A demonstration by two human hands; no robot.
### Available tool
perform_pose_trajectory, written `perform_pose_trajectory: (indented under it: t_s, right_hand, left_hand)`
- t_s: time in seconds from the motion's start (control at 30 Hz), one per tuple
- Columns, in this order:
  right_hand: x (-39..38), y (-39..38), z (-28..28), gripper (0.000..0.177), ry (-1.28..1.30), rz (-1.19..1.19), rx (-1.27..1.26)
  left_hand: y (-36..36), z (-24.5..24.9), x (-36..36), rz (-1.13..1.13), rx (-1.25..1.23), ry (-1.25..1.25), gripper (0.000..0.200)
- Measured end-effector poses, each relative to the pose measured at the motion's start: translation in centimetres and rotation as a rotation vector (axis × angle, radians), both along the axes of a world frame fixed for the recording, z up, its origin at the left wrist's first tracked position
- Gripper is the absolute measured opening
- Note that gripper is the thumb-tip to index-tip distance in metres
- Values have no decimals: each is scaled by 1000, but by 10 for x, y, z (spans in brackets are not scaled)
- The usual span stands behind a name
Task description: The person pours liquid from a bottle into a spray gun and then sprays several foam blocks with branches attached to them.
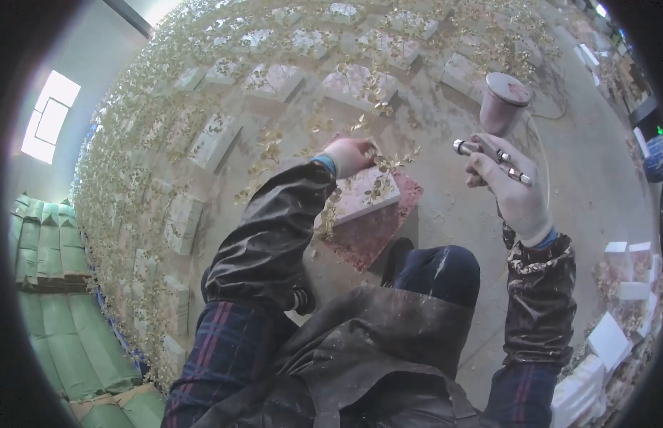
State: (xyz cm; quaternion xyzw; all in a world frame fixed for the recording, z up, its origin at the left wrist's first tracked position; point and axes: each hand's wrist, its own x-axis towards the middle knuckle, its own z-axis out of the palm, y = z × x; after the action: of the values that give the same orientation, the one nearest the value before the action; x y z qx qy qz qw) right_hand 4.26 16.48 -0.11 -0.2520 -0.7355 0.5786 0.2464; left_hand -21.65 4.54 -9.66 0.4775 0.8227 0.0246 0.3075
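Note:
My right hand [513, 187], in a pale glove, is wrapped round a spray gun [486, 151] with a metal nozzle pointing left. The gun's lidded paint cup [504, 103] stands above the hand, its lid smeared with pink. My left hand [350, 155], also gloved, has its fingers closed on a leafy sprig [378, 93] above a white foam block [365, 194]. That block rests on a red-stained, speckled slab [370, 239] on the floor. Small yellowish leaves hang over the block's front and sides. The fingertips of the left hand are partly hidden by leaves.
Rows of white blocks [273, 80] bearing leafy sprigs cover the floor ahead and to the left. Green sacks [57, 321] are stacked at the far left. More white blocks [608, 341] lie at the right. A thin hose [544, 157] runs near the gun.

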Motion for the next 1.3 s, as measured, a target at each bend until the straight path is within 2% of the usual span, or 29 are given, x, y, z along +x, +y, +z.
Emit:
perform_pose_trajectory:
  t_s: [0.03,0.17,0.37,0.47,0.57,0.67,0.77,0.87,0.97,1.07,1.17,1.3]
  right_hand:
    - [-1,3,-4,29,-3,20,-1]
    - [-8,11,-15,28,51,80,-38]
    - [-35,17,-9,29,0,149,113]
    - [-55,26,-16,24,-11,92,208]
    - [-64,24,-11,19,-66,62,166]
    - [-65,16,2,21,-87,116,187]
    - [-68,25,0,28,-189,230,333]
    - [-75,23,0,22,-195,238,252]
    - [-84,29,-11,19,-167,171,263]
    - [-92,39,-20,24,-109,65,222]
    - [-95,36,-18,14,-23,76,152]
    - [-92,16,-2,14,5,174,339]
  left_hand:
    - [-2,-7,4,2,33,-39,31]
    - [-9,-41,4,-120,169,-30,52]
    - [-15,-32,0,46,149,-33,54]
    - [-22,-35,3,11,183,10,54]
    - [-24,-25,10,67,131,-40,57]
    - [-27,-44,7,16,207,9,55]
    - [-26,-38,11,-33,160,17,51]
    - [-28,-36,14,-39,194,27,53]
    - [-29,-30,17,-32,155,28,53]
    - [-31,-31,14,-38,140,25,57]
    - [-34,-39,12,-33,216,40,55]
    - [-39,-40,14,7,223,31,54]
